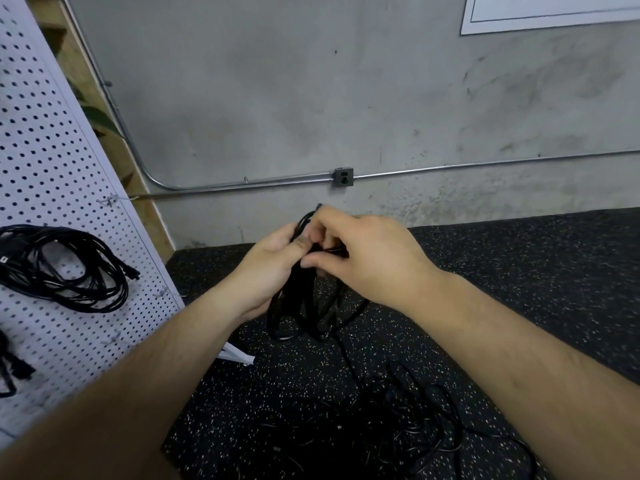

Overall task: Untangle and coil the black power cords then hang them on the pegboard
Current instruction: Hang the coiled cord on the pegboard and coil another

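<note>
A bundle of black power cord loops (pixel 304 306) hangs in front of me above the floor. My left hand (pixel 266 271) grips the top of the bundle from the left. My right hand (pixel 360 254) pinches the cord at the same spot from the right, thumb and fingers curled. One strand runs down from the loops to a tangled pile of black cords (pixel 398 420) on the floor. A coiled black cord (pixel 69 268) hangs on the white pegboard (pixel 52 150) at the left, and another black cord (pixel 14 368) hangs lower at the pegboard's left edge.
The floor (pixel 519 271) is black rubber with white speckles. A grey concrete wall (pixel 311 98) stands behind, with a metal conduit and a small outlet box (pixel 343 177). The pegboard's white foot (pixel 237 355) juts onto the floor. A white sign (pixel 554 12) hangs at top right.
</note>
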`<state>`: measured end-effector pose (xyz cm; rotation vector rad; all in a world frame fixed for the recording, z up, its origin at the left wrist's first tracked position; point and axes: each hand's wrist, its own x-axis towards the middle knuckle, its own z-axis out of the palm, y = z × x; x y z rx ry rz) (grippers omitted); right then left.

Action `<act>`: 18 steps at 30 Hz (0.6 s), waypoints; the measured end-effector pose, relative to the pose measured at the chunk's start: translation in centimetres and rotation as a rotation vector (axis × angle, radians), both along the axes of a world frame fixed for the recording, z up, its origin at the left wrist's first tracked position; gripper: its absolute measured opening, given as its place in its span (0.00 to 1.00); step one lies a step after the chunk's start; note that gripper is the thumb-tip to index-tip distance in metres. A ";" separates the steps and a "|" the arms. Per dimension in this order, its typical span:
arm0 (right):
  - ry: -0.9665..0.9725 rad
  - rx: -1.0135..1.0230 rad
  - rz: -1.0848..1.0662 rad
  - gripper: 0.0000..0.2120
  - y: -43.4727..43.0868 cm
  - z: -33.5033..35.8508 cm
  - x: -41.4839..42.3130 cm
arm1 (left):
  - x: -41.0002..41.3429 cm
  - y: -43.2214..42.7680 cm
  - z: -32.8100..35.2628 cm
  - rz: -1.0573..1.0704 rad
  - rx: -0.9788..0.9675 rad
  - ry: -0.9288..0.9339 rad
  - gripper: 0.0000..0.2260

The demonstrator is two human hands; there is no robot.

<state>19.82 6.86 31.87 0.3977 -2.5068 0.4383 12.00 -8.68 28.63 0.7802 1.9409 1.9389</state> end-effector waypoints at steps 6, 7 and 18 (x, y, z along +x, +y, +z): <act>-0.149 -0.348 -0.061 0.24 0.9 -0.2 -0.8 | 0.6 0.3 0.7 -0.083 0.033 -0.116 0.15; -0.182 -0.464 -0.024 0.22 1.2 -0.3 -0.9 | 0.5 0.2 0.9 -0.071 0.038 -0.105 0.15; -0.356 -0.906 0.070 0.04 3.3 -3.3 -1.3 | -1.1 -1.3 0.7 -0.014 0.010 -0.027 0.14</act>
